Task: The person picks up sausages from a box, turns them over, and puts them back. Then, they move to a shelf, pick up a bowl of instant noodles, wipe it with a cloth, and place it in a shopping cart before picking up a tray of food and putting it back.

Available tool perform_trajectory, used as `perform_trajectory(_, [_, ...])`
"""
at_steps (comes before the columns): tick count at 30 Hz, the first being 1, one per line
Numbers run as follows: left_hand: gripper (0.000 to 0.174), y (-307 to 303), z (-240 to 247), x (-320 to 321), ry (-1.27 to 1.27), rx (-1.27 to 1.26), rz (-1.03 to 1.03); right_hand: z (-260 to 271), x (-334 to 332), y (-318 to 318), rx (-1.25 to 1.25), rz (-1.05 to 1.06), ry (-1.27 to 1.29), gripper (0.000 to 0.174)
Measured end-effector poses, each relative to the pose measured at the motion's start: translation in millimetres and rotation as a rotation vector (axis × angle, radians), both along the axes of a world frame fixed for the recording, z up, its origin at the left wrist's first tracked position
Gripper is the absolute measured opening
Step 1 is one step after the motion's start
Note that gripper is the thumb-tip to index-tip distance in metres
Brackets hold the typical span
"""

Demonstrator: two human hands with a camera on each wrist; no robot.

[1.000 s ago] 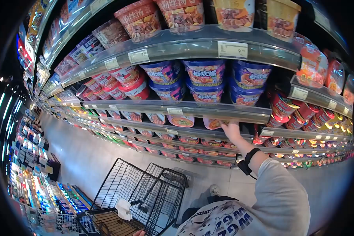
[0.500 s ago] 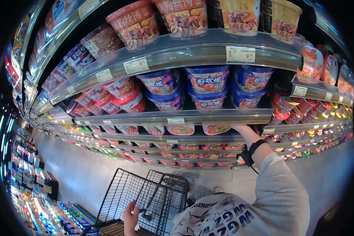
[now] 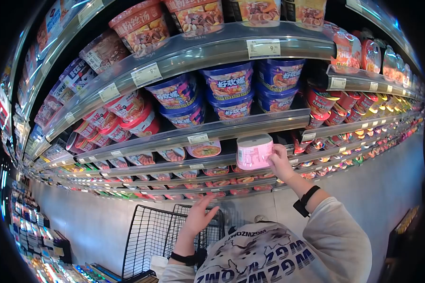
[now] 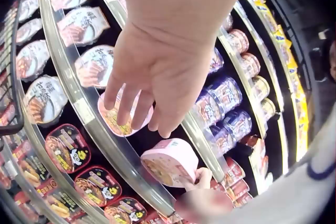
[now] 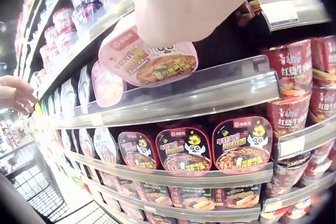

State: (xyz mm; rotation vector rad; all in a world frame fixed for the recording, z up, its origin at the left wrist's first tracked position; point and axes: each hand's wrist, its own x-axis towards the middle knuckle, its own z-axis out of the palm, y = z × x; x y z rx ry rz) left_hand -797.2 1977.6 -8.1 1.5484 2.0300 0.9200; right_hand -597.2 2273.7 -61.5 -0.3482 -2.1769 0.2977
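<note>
My right hand [image 3: 281, 164] grips a pink instant noodle box [image 3: 254, 153] by its right end, at the front of a shelf. In the right wrist view the box's printed lid [image 5: 157, 69] shows a picture of noodles, and the hand [image 5: 178, 8] covers its upper part. My left hand [image 3: 198, 218] is held out over the shopping cart with fingers extended and nothing in it. From the left wrist, that hand [image 4: 157, 71] overlaps a second pink noodle box [image 4: 118, 116] still on the shelf.
Blue noodle tubs [image 3: 229, 85] stand stacked on the shelf above. Black and red noodle boxes [image 5: 184, 148] line the shelf below. Red noodle cups [image 5: 289, 77] fill the shelf to the right. A black wire shopping cart [image 3: 146, 231] stands at the lower left, in front of me.
My right hand has drawn the pink noodle box out from the shelf and tilted it. The left hand has risen from the cart's near end toward the shelves.
</note>
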Motion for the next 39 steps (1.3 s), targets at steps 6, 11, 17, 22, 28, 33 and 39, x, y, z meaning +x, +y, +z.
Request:
perform_trajectory(6, [0.096,33.6,20.4,18.7,0.043,0.168,-0.062,26.3,29.1,-57.3,-0.261,0.212,-0.005,0.033])
perform_trajectory(11, [0.105,38.0,21.9,16.9,-0.298,0.286,-0.093,81.7,21.6,-84.0,-0.514,0.387,-0.053,0.035])
perform_trajectory(17, [0.059,7.4,29.3,-7.1,-1.568,0.115,0.225,100.2,-11.1,-98.7,-1.360,0.546,-0.097,0.019])
perform_trajectory(22, [0.058,-42.4,20.1,-8.0,-1.568,0.268,0.367,95.9,-53.4,-114.1,-1.294,0.629,-0.238,0.017])
perform_trajectory(28, [0.049,-154.7,-0.3,14.0,-1.423,0.503,0.852,72.4,-116.1,-158.9,-1.177,0.857,-0.670,0.017])
perform_trajectory(33, [0.046,-255.8,-12.1,80.4,-1.437,0.828,1.268,40.7,-167.1,-218.6,-0.943,1.139,-0.956,0.017])
perform_trajectory(39, [0.048,-329.1,-8.9,182.6,-1.260,1.226,1.736,31.6,-223.0,-353.1,-0.304,1.426,-1.311,0.035])
